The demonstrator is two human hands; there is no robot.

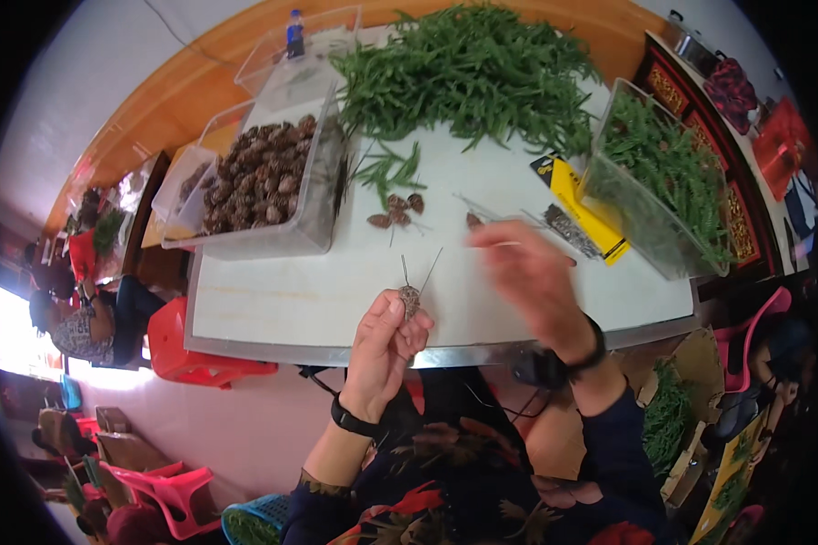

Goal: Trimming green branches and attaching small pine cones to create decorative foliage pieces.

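Overhead, white table [318, 300], pale floor [245, 427].

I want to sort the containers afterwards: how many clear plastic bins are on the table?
4: one full of pine cones, a smaller one left of it, one at the far edge, one with green sprigs on the right. Others may be hidden.

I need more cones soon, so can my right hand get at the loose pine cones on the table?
Probably yes: the right hand hovers near the loose pine cones, with bare table between.
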